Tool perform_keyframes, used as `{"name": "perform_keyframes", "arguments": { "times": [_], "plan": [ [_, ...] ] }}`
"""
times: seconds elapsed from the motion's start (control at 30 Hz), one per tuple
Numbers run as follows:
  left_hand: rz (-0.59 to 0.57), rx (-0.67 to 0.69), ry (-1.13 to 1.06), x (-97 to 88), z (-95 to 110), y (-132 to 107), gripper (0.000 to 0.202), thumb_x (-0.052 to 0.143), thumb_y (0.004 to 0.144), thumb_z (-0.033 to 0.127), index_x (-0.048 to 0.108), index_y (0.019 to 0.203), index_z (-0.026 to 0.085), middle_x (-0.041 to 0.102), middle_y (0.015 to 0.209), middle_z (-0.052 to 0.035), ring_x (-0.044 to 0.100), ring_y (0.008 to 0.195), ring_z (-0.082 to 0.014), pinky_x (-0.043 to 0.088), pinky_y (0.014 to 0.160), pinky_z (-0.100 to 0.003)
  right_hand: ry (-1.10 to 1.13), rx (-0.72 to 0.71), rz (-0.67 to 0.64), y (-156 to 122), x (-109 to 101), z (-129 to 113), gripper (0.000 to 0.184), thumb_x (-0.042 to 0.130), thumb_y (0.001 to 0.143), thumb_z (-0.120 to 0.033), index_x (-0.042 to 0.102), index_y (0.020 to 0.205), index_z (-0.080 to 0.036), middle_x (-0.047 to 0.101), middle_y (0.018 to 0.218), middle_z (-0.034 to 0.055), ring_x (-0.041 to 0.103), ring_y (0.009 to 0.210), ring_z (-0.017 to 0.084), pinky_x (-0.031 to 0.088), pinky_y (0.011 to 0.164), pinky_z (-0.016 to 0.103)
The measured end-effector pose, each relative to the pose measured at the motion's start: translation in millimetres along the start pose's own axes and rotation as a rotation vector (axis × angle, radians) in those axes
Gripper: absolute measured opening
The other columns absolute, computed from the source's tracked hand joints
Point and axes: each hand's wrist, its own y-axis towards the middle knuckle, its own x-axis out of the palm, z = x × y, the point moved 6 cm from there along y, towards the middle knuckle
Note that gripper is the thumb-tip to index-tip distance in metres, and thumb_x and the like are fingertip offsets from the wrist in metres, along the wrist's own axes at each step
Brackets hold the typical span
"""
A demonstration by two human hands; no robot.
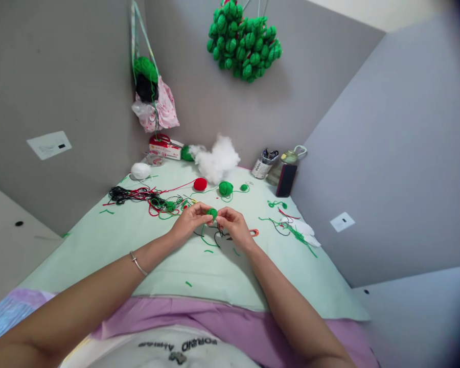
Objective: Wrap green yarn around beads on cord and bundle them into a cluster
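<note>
- A purple cloth [230, 317] is seen nearest the camera, draped across the lap below the forearms.
- A pale green sheet [99, 245] is spread over the table beyond it, strewn with yarn clippings.
- A cluster of green crocheted pieces [244, 43] is hung high on the grey wall.
- A puff of white stuffing [218, 159] is set at the far edge of the sheet, with a tangle of red, black and green yarn [145, 197] to its left.
- The left hand [189, 221] is closed narrowly, its fingertips pinched on a small green yarn piece [212, 212].
- The right hand [235, 227] is likewise pinched on the same piece from the other side.
- The small green yarn piece is held between both hands just above the middle of the sheet, with loose strands trailing below. It is judged to be very light, soft and easily squashed, not slippery. It is best taken by its sides with the fingertips, clear of the loose ends.
</note>
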Motion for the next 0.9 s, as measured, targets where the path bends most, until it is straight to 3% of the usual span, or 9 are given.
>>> {"name": "perform_keyframes", "arguments": {
  "times": [0.13,0.3,0.47,0.57,0.63,0.73,0.9],
  "plan": [
    [0.03,0.021,0.123,-2.9,-5.4,2.2,0.037,0.083,0.069,0.036,0.068,0.095,0.015,0.069,0.086,-0.0038,0.064,0.078,-0.0175,0.05,0.08,-0.033,-0.017,0.067,-0.004,0.8,1.3,5.5,0.025,0.075,0.074,-0.035,0.059,0.083,-0.017,0.059,0.065,-0.0033,0.052,0.058,0.011,0.038,0.059,0.025],
    [-0.007,0.086,0.255,-1.7,-4.0,2.6,0.033,0.079,0.072,0.036,0.071,0.097,0.016,0.07,0.093,-0.0058,0.063,0.086,-0.0197,0.049,0.082,-0.032,0.109,0.077,-0.005,-2.7,1.3,2.9,0.028,0.072,0.076,-0.035,0.054,0.092,-0.021,0.06,0.074,-0.0033,0.061,0.068,0.014,0.051,0.069,0.029],
    [-0.045,0.071,0.314,-0.9,-6.9,0.6,0.032,0.075,0.076,0.036,0.07,0.101,0.016,0.069,0.094,-0.0055,0.062,0.087,-0.02,0.048,0.082,-0.032,-0.298,-0.059,-0.011,-8.3,-0.3,-12.0,0.019,0.059,0.089,-0.039,0.059,0.093,-0.021,0.063,0.078,0.0,0.061,0.066,0.015,0.048,0.067,0.03],
    [-0.076,0.074,0.328,1.8,-7.7,-0.9,0.029,0.074,0.076,0.034,0.069,0.098,0.016,0.068,0.094,-0.0051,0.061,0.089,-0.0198,0.046,0.084,-0.032,-0.512,-0.228,0.044,-11.3,-0.8,-23.0,0.016,0.059,0.09,-0.033,0.069,0.091,-0.02,0.064,0.088,0.0039,0.059,0.071,0.015,0.045,0.069,0.031],
    [-0.094,0.063,0.355,3.5,-8.4,-1.2,0.026,0.073,0.077,0.033,0.069,0.095,0.016,0.067,0.093,-0.0044,0.06,0.087,-0.0186,0.046,0.082,-0.031,-0.543,-0.273,0.038,-10.9,-0.4,-25.7,0.015,0.061,0.088,-0.03,0.072,0.088,-0.02,0.064,0.089,0.0046,0.058,0.073,0.015,0.044,0.07,0.03],
    [-0.144,0.026,0.386,7.2,-8.8,-0.4,0.024,0.072,0.077,0.033,0.067,0.093,0.016,0.064,0.088,-0.0024,0.057,0.08,-0.0162,0.044,0.077,-0.029,-0.411,-0.209,0.027,-5.2,-7.9,-26.6,0.011,0.067,0.083,-0.029,0.073,0.08,-0.02,0.063,0.087,0.0037,0.057,0.072,0.014,0.044,0.066,0.028],
    [-0.25,-0.145,0.28,15.0,-7.9,-2.3,0.025,0.07,0.08,0.039,0.064,0.088,0.016,0.06,0.08,-0.0006,0.055,0.074,-0.0147,0.043,0.071,-0.027,0.222,0.0,0.26,1.1,-45.0,-29.6,0.019,0.076,0.076,-0.034,0.066,0.082,-0.02,0.066,0.084,0.0016,0.059,0.071,0.012,0.046,0.058,0.023]
  ]
}}
